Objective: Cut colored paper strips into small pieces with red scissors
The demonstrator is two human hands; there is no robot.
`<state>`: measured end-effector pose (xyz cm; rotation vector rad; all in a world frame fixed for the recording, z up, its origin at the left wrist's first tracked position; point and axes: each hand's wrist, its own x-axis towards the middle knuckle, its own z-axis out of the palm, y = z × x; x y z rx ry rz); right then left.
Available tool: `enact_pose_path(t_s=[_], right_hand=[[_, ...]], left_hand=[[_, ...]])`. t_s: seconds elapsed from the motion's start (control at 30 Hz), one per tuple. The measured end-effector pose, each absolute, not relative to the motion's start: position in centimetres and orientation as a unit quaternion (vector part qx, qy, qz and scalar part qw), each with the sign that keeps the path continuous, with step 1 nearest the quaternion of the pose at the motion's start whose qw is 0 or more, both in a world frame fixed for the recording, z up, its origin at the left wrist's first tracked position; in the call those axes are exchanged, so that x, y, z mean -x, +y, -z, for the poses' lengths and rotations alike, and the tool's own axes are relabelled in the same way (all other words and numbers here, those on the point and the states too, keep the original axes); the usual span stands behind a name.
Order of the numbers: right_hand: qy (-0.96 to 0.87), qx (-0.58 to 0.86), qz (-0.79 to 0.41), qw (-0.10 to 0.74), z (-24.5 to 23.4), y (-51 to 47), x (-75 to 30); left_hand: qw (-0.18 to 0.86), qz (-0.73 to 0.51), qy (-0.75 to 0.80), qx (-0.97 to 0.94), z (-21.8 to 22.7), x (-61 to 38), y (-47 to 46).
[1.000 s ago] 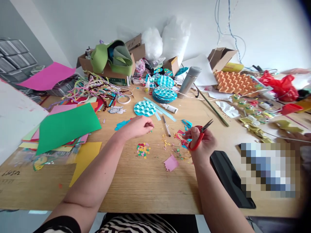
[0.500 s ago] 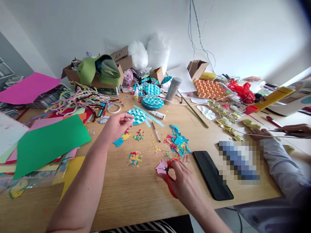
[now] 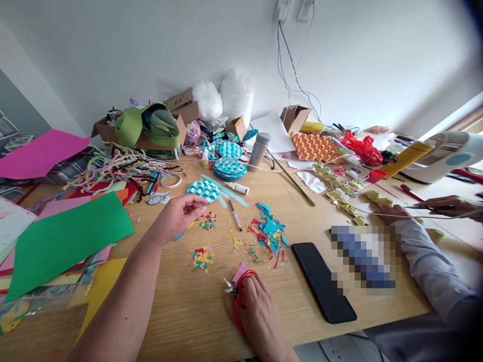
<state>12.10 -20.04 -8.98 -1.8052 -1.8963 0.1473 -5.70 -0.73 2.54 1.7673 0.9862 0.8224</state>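
Note:
My right hand (image 3: 258, 306) grips red-handled scissors (image 3: 237, 291) near the table's front edge, their blades apart and pointing left. A pink paper piece (image 3: 240, 272) shows just behind the handles, partly hidden. My left hand (image 3: 184, 215) hovers at the near edge of a blue scalloped paper disc (image 3: 203, 191), its fingertips pinched together; anything between them is too small to make out. Blue and yellow paper cutouts lie mostly hidden under that hand. Between my hands are small piles of coloured paper dots (image 3: 203, 258). Blue paper scraps (image 3: 270, 226) and a pen (image 3: 235, 215) lie beyond.
A black phone (image 3: 323, 282) lies to the right, beside a blurred patch. A co-worker's hands and sleeve (image 3: 426, 256) are at far right, near a fan (image 3: 449, 156). Coloured sheets (image 3: 71, 236) cover the left. A steel flask (image 3: 259, 151) stands behind.
My right hand has swung the scissors left and closer to me, so the blades point left instead of meeting the pink paper. My left hand now covers more of the cutouts. The view has shifted.

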Motion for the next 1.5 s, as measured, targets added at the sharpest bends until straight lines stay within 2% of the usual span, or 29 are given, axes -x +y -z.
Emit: enact_pose_path(t_s=[0.27, 0.37, 0.47, 0.53, 0.6, 0.7, 0.77, 0.9, 1.0, 1.13, 1.2, 1.27, 1.5], right_hand=[[-0.643, 0.644, -0.183, 0.371, 6.8, -20.2, -13.0], [-0.596, 0.654, -0.248, 0.394, 4.7, -19.3, -13.9], [-0.588, 0.639, -0.267, 0.417, 2.8, -17.9, -13.7], [-0.592, 0.635, -0.272, 0.416, 2.1, -17.2, -13.1], [-0.601, 0.617, -0.301, 0.409, 1.6, -16.6, -12.4], [-0.626, 0.592, -0.341, 0.376, 1.2, -16.3, -11.6], [-0.639, 0.583, -0.350, 0.361, 1.0, -16.2, -11.2], [-0.656, 0.584, -0.348, 0.328, 1.0, -16.0, -10.3], [-0.690, 0.587, -0.289, 0.310, 1.0, -16.2, -9.4], [-0.735, 0.560, -0.157, 0.350, 0.7, -15.0, -9.8], [-0.710, 0.632, -0.119, 0.287, 0.5, -12.8, -11.1], [-0.664, 0.735, -0.074, 0.118, 0.8, -9.8, -12.7], [-0.616, 0.783, -0.084, -0.033, 4.6, -2.1, -15.6]], left_hand=[[0.472, -0.279, 0.398, -0.736, -2.5, 4.1, -1.2], [0.474, -0.168, 0.335, -0.797, -3.8, 3.0, -1.9], [0.549, -0.076, 0.244, -0.796, -4.6, 1.7, -3.9], [0.621, -0.090, 0.218, -0.748, -4.1, 0.8, -5.7], [0.683, -0.157, 0.235, -0.673, -2.5, 0.3, -7.4], [0.731, -0.297, 0.349, -0.505, 0.3, 0.3, -9.5], [0.760, -0.328, 0.378, -0.415, 1.7, 0.8, -10.5], [0.776, -0.352, 0.380, -0.358, 2.8, 1.7, -11.6], [0.787, -0.376, 0.372, -0.318, 3.4, 2.3, -11.2], [0.788, -0.409, 0.423, -0.180, 4.9, 3.3, -9.4], [0.778, -0.440, 0.428, -0.138, 5.6, 4.0, -8.7], [0.783, -0.456, 0.407, -0.114, 5.9, 4.6, -8.4], [0.817, -0.438, 0.362, -0.096, 5.9, 5.5, -8.7]])
